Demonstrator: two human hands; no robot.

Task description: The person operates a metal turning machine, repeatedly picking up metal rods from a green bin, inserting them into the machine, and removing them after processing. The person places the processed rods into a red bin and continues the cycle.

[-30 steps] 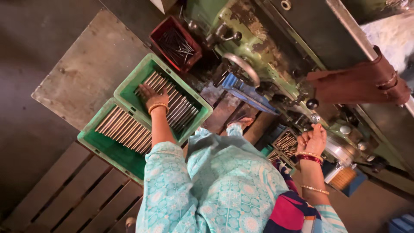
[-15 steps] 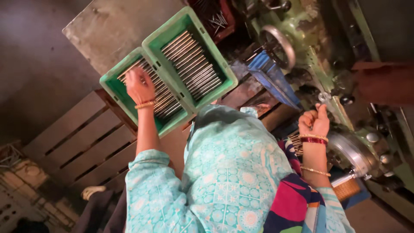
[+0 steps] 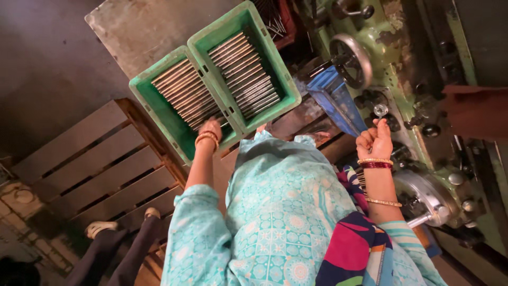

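Beside the green metal lathe [image 3: 402, 79], our right hand [image 3: 374, 142] is clenched, while our left hand [image 3: 210, 130], its grip hidden, reaches into the green plastic crate of steel rods [image 3: 180, 98].

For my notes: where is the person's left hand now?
In the head view, the left hand is left of centre, inside the near green plastic crate, resting on its grey metal rods.

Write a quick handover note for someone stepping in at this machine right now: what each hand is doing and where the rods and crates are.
Left hand reaches into the nearer green crate, on the metal rods; whether it grips one cannot be seen.
Right hand is closed around a small handle at the green machine.
A second green crate of rods sits beside the first; both look well filled.
A red crate sits behind them.
Done and left: cannot be judged here.
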